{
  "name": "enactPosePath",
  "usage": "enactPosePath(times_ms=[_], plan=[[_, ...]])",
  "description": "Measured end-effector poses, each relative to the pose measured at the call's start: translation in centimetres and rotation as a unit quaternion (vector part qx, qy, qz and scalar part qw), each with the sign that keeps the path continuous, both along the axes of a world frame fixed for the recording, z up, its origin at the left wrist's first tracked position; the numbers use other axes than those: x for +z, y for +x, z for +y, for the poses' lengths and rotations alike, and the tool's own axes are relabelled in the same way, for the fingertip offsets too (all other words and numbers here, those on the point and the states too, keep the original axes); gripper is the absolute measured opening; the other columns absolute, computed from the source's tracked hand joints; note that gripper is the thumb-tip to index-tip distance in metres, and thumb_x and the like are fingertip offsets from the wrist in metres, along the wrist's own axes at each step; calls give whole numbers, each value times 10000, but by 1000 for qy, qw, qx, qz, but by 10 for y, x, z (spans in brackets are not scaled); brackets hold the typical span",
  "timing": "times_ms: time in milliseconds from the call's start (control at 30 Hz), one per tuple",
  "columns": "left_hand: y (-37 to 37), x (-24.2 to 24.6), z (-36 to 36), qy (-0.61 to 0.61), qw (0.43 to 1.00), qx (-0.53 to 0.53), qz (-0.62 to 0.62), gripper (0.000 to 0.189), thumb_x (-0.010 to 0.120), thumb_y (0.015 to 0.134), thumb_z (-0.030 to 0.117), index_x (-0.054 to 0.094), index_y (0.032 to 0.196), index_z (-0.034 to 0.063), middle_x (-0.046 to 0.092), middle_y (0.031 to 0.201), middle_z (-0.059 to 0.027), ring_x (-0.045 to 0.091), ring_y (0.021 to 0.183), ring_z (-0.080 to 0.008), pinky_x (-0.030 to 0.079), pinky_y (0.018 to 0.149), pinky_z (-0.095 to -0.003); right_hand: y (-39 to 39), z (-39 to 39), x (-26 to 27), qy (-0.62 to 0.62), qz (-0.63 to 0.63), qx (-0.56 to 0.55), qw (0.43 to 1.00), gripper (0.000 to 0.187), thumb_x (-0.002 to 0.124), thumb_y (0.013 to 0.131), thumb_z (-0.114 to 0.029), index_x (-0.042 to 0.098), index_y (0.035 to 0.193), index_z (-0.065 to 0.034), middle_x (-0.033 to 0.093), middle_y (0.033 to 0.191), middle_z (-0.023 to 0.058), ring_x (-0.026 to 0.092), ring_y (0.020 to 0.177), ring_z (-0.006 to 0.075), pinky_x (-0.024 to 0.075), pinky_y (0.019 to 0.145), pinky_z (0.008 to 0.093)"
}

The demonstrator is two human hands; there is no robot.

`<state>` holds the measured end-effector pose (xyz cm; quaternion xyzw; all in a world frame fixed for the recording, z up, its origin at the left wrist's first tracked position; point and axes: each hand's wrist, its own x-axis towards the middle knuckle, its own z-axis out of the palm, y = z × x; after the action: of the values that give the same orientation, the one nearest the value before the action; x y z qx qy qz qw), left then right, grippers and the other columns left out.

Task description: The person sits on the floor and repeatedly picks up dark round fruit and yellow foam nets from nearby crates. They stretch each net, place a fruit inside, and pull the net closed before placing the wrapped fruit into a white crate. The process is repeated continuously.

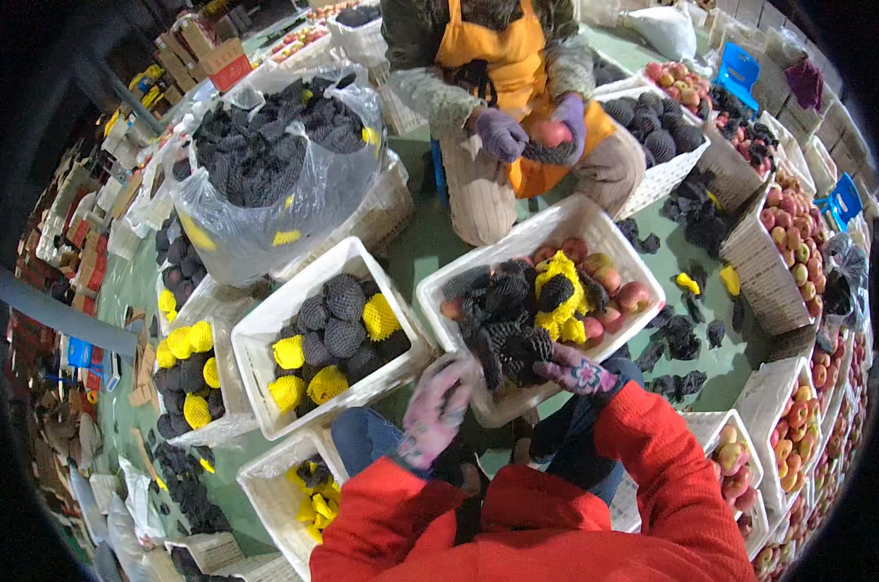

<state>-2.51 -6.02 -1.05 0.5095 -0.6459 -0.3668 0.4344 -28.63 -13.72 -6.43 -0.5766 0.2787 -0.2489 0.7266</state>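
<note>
My left hand [439, 407], in a pink patterned glove, is over the near left corner of a white plastic crate [632, 251], its fingers curled apart with nothing seen between them. In the same crate my right hand [574, 369], gloved alike, touches black foam net sleeves [512, 348]; whether it grips one is unclear. Yellow foam net sleeves [559, 291] lie on the black ones, beside bare red apples [606, 280]. To the left, another white crate [254, 356] holds pieces in black and yellow foam nets [345, 336].
Across from me a seated person in an orange apron [490, 44] holds an apple [550, 134] in gloved hands. A large plastic bag of black nets [257, 211] stands upper left. Apple crates [763, 269] line the right; loose black nets [683, 338] litter the floor.
</note>
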Motion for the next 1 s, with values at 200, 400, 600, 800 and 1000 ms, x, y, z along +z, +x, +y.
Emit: enactPosePath(times_ms=[200,400,600,800,1000], plan=[[-51,24,-73,-106,986,-112,-67,276,620,785,89,587,1059,73,584,1102,-112,516,1094,-284,388,958,-385,-3,19,46,-165,90,-51,981,486,478,881,-91,331,1342,-44,488,1246,112,439,1163,202,334,993,325],[-28,27,-37,169,933,-29,316,305,508,812,-66,576,1092,34,614,992,-28,578,933,-138,452,848,-264,4,40,111,97,-191,-121,969,537,532,887,-181,315,1360,-47,489,1241,71,440,1165,192,343,997,332],[-31,30,-8,-38,969,-66,237,374,512,750,-128,556,1091,19,618,999,-65,583,938,-160,437,883,-269,56,66,116,-13,-193,-219,956,279,607,818,-38,553,1091,-18,611,993,15,569,883,99,464,815,244],[-15,38,2,8,949,-45,311,274,568,801,83,533,1057,-9,611,993,-115,597,906,-231,490,803,-365,73,80,110,247,-345,-208,881,268,569,831,-178,565,1052,-26,631,978,42,607,826,126,492,714,244],[-48,72,56,311,741,-214,555,595,675,741,326,463,1179,-16,540,1167,-142,545,1046,-277,425,940,-409,54,84,84,-147,-123,-216,957,179,547,842,-182,560,935,-30,578,894,-6,542,807,99,438,706,226]])
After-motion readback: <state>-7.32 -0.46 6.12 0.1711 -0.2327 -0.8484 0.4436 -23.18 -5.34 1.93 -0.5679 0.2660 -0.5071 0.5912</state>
